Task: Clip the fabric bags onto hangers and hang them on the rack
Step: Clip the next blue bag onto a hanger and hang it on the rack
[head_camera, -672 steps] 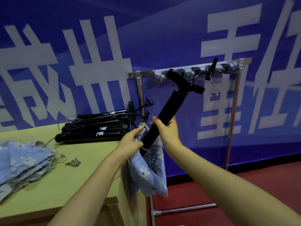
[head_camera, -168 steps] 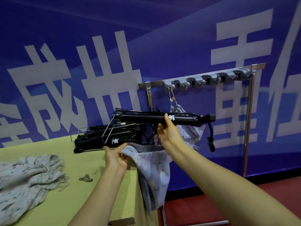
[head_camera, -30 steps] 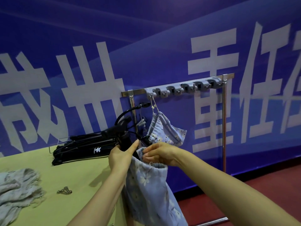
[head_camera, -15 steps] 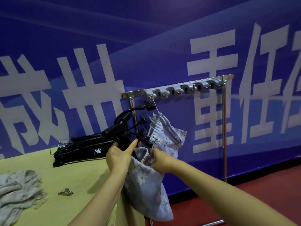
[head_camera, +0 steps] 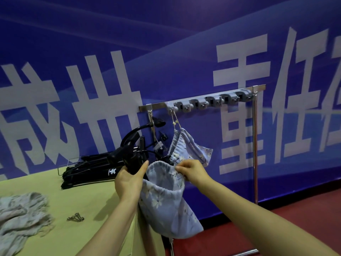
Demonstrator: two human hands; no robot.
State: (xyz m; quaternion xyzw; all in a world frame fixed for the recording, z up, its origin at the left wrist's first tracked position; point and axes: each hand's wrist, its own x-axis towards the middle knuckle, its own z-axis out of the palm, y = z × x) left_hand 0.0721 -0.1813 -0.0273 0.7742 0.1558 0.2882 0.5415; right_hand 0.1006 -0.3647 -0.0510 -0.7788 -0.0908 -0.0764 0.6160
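I see the rack (head_camera: pixel 158 106) standing past the table's (head_camera: pixel 88 209) right edge, with 1 hung bag (head_camera: pixel 190 146) on its leftmost hook. The fabric bag (head_camera: pixel 162 204) droops off that edge, long axis vertical, mouth up. My left hand (head_camera: pixel 129 182) grips the black hanger (head_camera: pixel 132 159) just left of the mouth. My right hand (head_camera: pixel 192 171), nearer the rack, pinches the rim.

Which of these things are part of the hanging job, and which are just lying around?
Job: floral fabric bag in hand, black hanger, rack, hung bag, stacked hangers, bag pile.
Lying about: small metal pieces, blue banner.
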